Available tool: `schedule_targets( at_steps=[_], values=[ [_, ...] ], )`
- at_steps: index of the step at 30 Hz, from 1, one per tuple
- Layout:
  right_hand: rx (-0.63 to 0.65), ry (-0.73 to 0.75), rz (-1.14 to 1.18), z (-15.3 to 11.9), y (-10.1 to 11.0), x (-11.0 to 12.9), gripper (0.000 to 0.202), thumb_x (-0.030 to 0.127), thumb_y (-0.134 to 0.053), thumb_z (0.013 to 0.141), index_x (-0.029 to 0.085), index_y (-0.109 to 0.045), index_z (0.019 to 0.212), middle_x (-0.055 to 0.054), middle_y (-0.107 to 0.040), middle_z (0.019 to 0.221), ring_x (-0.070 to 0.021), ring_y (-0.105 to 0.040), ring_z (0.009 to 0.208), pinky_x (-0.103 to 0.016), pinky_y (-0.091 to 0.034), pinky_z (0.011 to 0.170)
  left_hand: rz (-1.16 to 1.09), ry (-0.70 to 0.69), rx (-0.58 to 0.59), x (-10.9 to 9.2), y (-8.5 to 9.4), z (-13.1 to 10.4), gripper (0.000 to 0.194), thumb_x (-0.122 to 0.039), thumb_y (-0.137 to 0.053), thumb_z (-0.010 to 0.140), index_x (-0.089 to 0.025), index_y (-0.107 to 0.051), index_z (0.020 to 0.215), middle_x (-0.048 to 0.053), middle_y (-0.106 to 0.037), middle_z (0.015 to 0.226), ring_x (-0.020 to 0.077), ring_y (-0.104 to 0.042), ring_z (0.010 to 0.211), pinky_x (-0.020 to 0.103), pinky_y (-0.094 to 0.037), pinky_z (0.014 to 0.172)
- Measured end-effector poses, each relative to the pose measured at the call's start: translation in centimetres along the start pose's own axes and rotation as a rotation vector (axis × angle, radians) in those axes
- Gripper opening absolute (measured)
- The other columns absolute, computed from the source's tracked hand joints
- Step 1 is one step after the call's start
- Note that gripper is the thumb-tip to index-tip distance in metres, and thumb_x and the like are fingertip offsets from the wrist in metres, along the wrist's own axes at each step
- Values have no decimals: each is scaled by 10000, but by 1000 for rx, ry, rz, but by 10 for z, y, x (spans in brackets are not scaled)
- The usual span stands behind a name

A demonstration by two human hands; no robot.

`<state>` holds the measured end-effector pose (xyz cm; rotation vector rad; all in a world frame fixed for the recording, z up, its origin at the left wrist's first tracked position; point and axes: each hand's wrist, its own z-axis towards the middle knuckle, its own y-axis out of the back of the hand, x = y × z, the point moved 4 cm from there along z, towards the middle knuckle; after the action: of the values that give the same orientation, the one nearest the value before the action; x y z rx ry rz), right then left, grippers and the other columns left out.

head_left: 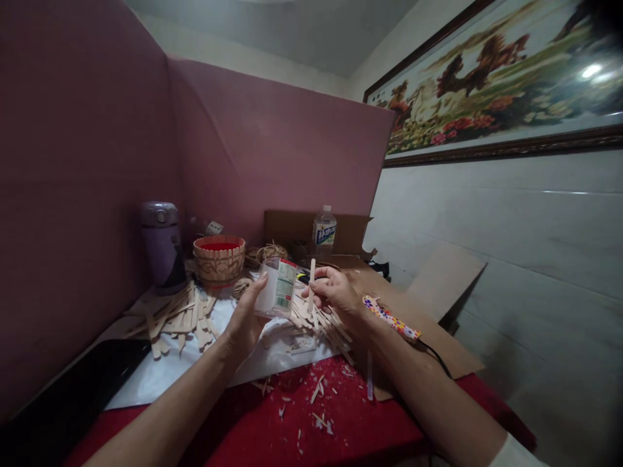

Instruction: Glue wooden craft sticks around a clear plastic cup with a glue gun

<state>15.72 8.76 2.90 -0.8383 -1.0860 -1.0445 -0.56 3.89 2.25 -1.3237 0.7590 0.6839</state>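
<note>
My left hand (248, 312) is closed around a clear plastic container (267, 292) with a green, white and red label, tilted above the table. Between the fingertips of my right hand (337, 292), a wooden craft stick (312, 279) stands nearly upright, just right of the container and apart from it. Below my right hand lies a loose heap of more sticks (335, 334). Another pile of craft sticks (187, 318) is spread on white paper to the left. A glue gun with a flowered pattern (389, 318) lies beside my right forearm.
A purple flask (163, 250) and a stick-covered pot with a red inside (219, 263) stand at the back left. Twine (272, 251) and a plastic bottle (324, 232) are behind my hands. Cardboard (452, 344) covers the right side. Scraps litter the red cloth (253, 421).
</note>
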Motion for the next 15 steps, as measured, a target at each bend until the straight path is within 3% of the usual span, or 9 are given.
schedule_targets(
  at_steps=[6,10,15],
  values=[
    [10,28,64,-10,-7,4,499,282,-687,702,194,-420,1113,37,-685,616,-71,-450,327,-138,-278,278,29,2,24,3,1,1,524,-469,-615,809,-103,-620,1183,147,-731,988,277,-689,817,388,-544,735],
    [28,71,51,-11,-7,5,378,273,-637,738,197,-459,1063,53,-667,592,-63,-436,300,-134,-290,264,44,8,28,3,0,-1,494,-462,-589,828,-103,-624,1166,142,-732,956,268,-684,797,391,-541,733],
    [60,103,92,-14,-7,6,383,254,-627,755,211,-450,1093,61,-665,588,-62,-440,290,-133,-310,264,39,-6,26,3,0,-2,417,-445,-594,828,-110,-670,1064,125,-735,928,240,-674,773,351,-542,709]
  ],
)
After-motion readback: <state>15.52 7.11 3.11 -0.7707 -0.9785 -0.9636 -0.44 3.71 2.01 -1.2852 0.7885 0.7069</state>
